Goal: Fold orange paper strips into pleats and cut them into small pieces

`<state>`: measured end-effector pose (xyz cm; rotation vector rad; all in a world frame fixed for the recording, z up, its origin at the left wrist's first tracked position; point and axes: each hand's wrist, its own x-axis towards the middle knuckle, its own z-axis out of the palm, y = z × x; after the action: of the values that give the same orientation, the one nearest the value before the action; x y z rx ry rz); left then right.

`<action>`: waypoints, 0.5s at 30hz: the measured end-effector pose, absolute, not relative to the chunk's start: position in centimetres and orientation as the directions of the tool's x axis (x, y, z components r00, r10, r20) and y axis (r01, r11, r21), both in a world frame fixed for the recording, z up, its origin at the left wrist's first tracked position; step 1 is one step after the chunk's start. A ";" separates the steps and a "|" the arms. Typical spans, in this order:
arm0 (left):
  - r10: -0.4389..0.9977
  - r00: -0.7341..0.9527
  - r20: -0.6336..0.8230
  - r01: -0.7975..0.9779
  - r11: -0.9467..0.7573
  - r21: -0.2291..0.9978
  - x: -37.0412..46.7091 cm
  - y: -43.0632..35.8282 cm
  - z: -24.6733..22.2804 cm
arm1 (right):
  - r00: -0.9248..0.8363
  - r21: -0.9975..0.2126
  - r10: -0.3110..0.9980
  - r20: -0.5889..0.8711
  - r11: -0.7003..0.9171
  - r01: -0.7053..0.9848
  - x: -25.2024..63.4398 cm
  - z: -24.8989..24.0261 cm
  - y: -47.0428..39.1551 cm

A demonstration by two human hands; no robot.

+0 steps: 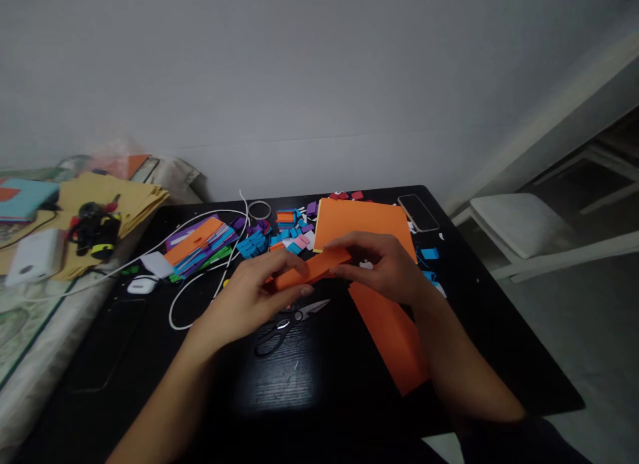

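Left hand [252,289] and right hand [383,264] are clamped on an orange strip [322,265], mid-frame; paper bits [253,244] lie cut, while the orange sheet [364,221], right of centre, looks uncut.

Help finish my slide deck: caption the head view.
Left hand and right hand hold an orange paper strip above a black table, scissors nearby.

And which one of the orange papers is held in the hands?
The narrow strip, between the left hand and the right hand. The wide sheet and the long piece, also orange, lie on the table.
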<state>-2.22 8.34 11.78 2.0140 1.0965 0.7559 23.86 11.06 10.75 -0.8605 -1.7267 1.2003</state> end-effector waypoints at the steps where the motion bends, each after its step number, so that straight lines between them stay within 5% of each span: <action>1: 0.876 0.456 0.154 0.448 -0.376 0.811 -2.2 8.3 11.8 | -0.406 -0.951 0.878 0.255 0.304 0.060 23.9 10.8 11.0; 15: 0.883 0.319 0.345 0.484 -0.465 0.741 -1.5 7.5 11.1 | -0.226 -0.951 0.924 0.308 0.302 -0.062 22.1 10.8 10.2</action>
<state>-1.53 7.53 11.14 2.0760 1.2030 1.0209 22.14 10.15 10.79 -0.8351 -1.4898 1.1475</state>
